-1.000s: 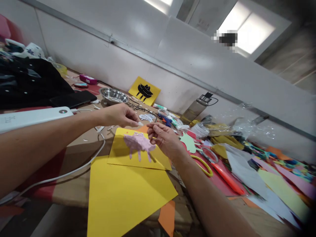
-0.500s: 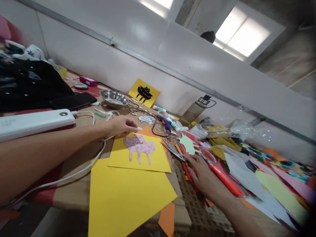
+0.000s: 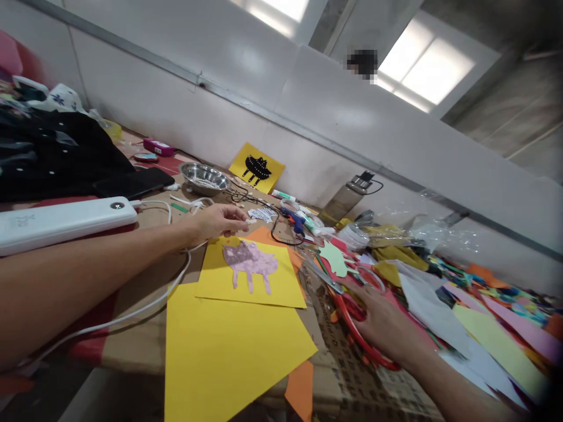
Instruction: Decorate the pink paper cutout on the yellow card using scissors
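My left hand [image 3: 220, 223] is in a pinch above the back edge of a yellow card [image 3: 211, 287]. A tiny whitish piece [image 3: 251, 221] shows at its fingertips, too small to name. Glued or laid on that card is a mottled pink paper cutout [image 3: 253, 264] with three leg-like strips. Right of the card, my right hand [image 3: 373, 313] is closed around the red handles of a pair of scissors [image 3: 328, 276], their blades pointing away and left. Just beyond that hand lies a pale green cutout [image 3: 335, 258].
A larger yellow sheet [image 3: 233, 351] overhangs the front table edge. Behind are a steel bowl [image 3: 204, 177], a blue glue gun [image 3: 298, 223] with its cord and a bottle [image 3: 345, 199]. A white power bank [image 3: 65, 223] with cable lies left; paper scraps [image 3: 488, 328] cover the right.
My right hand has drawn the scissors right and toward me, and their red handles now show more. My left hand has shifted slightly right, still pinching the small piece.
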The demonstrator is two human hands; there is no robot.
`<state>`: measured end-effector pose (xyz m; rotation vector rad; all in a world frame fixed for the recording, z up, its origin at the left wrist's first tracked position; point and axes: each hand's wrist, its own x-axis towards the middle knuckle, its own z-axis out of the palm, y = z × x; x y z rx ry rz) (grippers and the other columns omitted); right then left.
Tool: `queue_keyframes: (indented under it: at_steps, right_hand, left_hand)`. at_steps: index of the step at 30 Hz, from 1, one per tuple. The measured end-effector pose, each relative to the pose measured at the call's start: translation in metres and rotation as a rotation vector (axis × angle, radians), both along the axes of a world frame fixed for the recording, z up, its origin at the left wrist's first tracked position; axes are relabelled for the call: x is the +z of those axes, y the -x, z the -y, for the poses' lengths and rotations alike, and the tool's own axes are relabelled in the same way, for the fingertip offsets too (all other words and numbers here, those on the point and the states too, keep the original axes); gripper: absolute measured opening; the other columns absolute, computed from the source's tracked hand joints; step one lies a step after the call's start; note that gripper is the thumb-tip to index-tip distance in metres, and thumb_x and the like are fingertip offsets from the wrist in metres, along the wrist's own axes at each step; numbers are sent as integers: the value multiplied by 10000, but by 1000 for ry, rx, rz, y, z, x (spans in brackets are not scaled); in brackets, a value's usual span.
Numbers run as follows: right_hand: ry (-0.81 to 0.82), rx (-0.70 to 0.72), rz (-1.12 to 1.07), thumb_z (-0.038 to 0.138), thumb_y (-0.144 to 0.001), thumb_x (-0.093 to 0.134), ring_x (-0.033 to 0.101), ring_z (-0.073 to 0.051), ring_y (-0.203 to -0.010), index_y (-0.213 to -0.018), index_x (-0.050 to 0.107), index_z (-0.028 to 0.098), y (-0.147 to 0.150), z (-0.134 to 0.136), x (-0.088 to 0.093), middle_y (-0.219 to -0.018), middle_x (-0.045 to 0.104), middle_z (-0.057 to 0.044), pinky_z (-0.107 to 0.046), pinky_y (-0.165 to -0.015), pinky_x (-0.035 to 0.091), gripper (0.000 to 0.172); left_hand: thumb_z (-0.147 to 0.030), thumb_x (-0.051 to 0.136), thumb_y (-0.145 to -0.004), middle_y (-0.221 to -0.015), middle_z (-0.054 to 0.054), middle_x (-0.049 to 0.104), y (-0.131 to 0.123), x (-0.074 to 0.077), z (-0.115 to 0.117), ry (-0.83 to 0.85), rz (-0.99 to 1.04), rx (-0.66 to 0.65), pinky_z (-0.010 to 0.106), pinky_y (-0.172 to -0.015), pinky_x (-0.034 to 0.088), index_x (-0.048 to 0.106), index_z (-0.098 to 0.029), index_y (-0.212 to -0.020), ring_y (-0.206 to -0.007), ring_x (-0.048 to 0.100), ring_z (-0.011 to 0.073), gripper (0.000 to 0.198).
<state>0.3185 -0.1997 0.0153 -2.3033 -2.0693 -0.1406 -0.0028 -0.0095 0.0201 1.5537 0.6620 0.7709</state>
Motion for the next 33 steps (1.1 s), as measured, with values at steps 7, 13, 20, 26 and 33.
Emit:
queue_keyframes:
  at_steps: [7,13,20,26,33]
  right_hand:
    - [-190,152,-279,354,-812,457,540,-254,-1082,-1328,407,267,32,-6,20,-1173,570,-88,-369,-874,468,526]
    - [-89,237,-633,385,-783,535,566,-268,-997,-1161,543,265,82,-39,39,-1061,618,-73,-421,-852,463,397]
    - [57,211,-808,420,-759,582,568,-220,-820,-1132,560,273,107,-62,39,-924,627,-38,-360,-733,470,401]
    - [25,266,-878,467,-737,596,562,-197,-755,-1029,621,254,115,-66,37,-848,626,-33,-310,-653,459,362]
    - [-27,316,-905,464,-707,617,522,-185,-627,-926,649,240,123,-72,36,-674,588,-14,-311,-577,416,315]
  left_hand:
    - [-255,696,-671,-744,29,644,-4,8,5,81,111,6,205,-515,326,603,-130,-738,-530,439,46,170]
    - [-236,693,-678,-790,37,648,-4,14,9,133,237,-22,201,-507,320,581,-128,-750,-528,437,38,172]
    - [-236,705,-665,-834,52,656,-4,13,10,141,279,-13,202,-494,304,582,-123,-725,-521,426,34,177]
    - [-237,703,-666,-771,27,644,-5,12,11,132,238,-8,204,-489,280,603,-123,-738,-530,426,39,168]
    - [-254,690,-682,-549,-28,501,-5,15,16,78,176,0,212,-476,261,620,-128,-735,-504,405,61,154]
